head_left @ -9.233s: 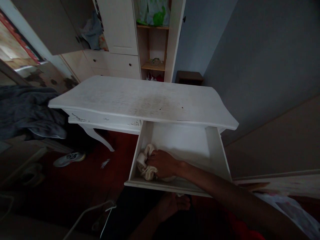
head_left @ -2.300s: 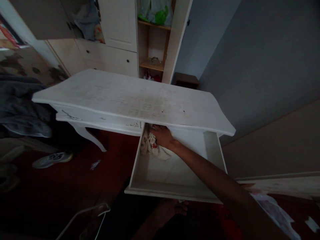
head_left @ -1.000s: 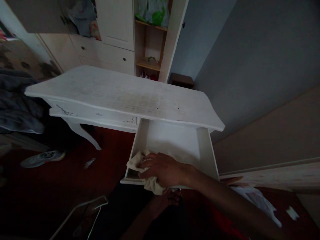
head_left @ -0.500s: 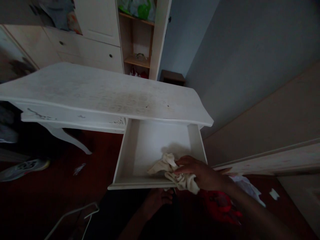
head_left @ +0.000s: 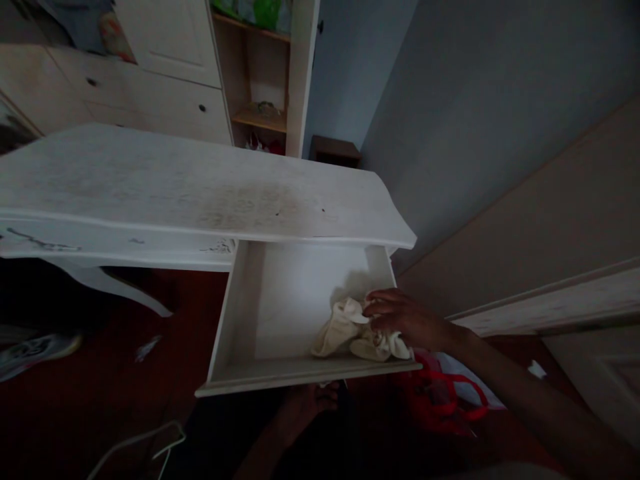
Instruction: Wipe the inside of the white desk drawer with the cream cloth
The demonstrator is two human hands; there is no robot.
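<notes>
A cream cloth (head_left: 340,327) lies bunched in the front right corner of a pulled-out white drawer (head_left: 250,383). My right hand (head_left: 395,315) grips the cloth from above, near the drawer's right wall, fingers bent into the folds. Low at the drawer's front, my left hand (head_left: 313,403) is closed against the front panel, a small pale piece showing at its fingertips. Shadow and the panel hide part of that grip. The drawer belongs to a white desk (head_left: 150,173) whose top has dark, smudged stains.
Behind the desk stands a white wardrobe (head_left: 170,40) with open shelves. A grey wall (head_left: 500,100) borders the right. On the dark red floor are a red bag (head_left: 435,397), a shoe (head_left: 40,350) and paper scraps. A white wire hanger (head_left: 135,440) shows at lower left.
My right hand and the cloth have moved right and slightly farther into the drawer; the cloth no longer hangs over its front edge. My left hand stays at the front. The view has shifted right.
</notes>
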